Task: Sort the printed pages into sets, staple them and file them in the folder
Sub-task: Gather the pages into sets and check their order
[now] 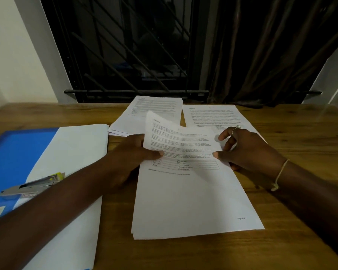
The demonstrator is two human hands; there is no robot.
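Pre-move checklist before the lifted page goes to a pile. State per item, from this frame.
1. Lifted printed white sheet pinched by left hand and right hand: ok.
2. Only one sheet lifted off the near white paper stack: cannot tell.
3. Far-left printed pile and far-right printed pile lie apart on the wooden table: ok.
4. Lifted sheet's page number legible: cannot tell, blurred.
5. Grey metal stapler rests on the open blue folder: ok.
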